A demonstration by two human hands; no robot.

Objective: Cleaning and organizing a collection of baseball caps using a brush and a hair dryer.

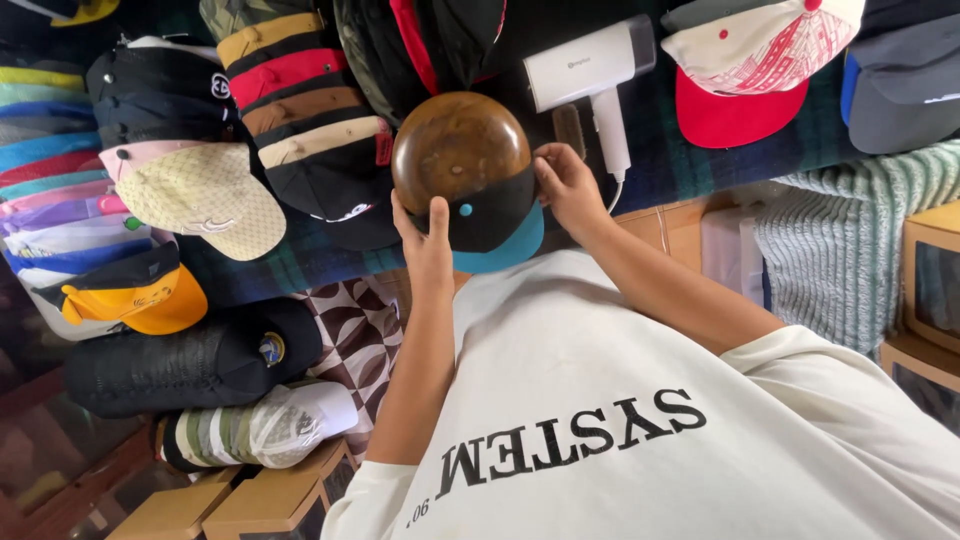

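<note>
Black fabric cap w/ teal brim and teal top button is held betw. both hands, pulled over a smooth, glossy brown wooden dome form. Left hand is clamped on the cap's side, thumb up; right hand grips the opp. edge. Just beyond, a white handheld steamer is laid on dark plaid cloth. Stacked caps are seen at left, cardboard boxes below.
</note>
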